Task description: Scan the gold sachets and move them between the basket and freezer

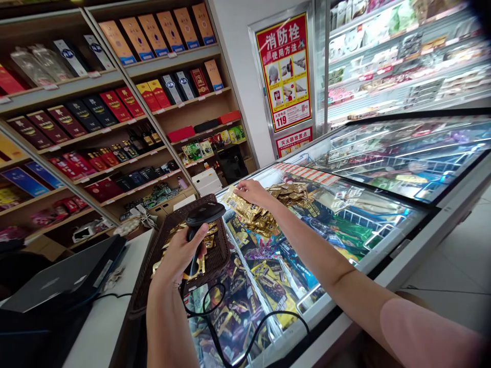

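Note:
My left hand [180, 253] is wrapped round the handle of a black barcode scanner [206, 212], held above a dark brown wicker basket [220, 250] with gold packets inside. The scanner's head points toward my right hand [253, 193]. My right hand's fingers are closed on the upper edge of a gold packet [240, 207]. Just below and beside it, more gold packets [289, 194] lie heaped on the glass top of a chest freezer [368, 225]. The scanner's black cable [215, 340] loops down across the glass.
Bagged frozen goods [272, 286] show through the freezer's glass. To the left, a dark laptop-like device [65, 276] sits on a white counter [111, 301]. Shelves of boxed bottles [95, 110] stand behind, beside a red wall poster [284, 71]. A lit display fridge [399, 56] is at the back right.

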`<state>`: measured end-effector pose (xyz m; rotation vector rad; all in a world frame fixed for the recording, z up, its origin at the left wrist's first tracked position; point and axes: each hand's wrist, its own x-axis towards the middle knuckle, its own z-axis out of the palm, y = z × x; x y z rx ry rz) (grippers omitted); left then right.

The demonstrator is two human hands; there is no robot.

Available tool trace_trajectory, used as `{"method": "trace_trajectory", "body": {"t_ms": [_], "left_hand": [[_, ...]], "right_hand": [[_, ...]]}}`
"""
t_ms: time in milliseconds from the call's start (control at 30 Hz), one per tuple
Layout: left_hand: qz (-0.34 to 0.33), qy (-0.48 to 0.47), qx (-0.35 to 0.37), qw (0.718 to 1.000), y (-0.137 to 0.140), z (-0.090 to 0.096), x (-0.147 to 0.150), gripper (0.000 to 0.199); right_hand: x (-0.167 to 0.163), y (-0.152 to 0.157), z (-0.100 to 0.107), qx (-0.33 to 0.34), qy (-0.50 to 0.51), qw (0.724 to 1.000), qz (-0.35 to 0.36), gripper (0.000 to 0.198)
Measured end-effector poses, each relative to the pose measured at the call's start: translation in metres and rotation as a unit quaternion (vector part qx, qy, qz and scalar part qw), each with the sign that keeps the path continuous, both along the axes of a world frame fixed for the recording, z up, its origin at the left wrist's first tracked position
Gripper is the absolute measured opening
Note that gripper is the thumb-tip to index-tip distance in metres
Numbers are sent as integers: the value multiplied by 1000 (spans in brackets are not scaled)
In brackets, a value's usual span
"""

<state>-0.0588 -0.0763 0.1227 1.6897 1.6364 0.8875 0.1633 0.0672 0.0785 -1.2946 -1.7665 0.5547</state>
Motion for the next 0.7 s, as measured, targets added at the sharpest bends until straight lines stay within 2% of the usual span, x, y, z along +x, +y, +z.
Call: {"method": "trace_trajectory", "body": {"t_ms": [500, 600, 700], "left_hand": [[6, -6, -8, 1000, -2, 3, 6, 53], [8, -12, -23, 1000, -2, 3, 4, 54], [10, -8, -26, 1000, -3, 4, -3, 54]], "right_hand": [[1, -2, 1, -12, -1, 1000, 4, 24], [1, 2, 0, -16, -29, 999, -11, 24], [5, 9, -5, -24, -81, 995, -55, 24]]}}
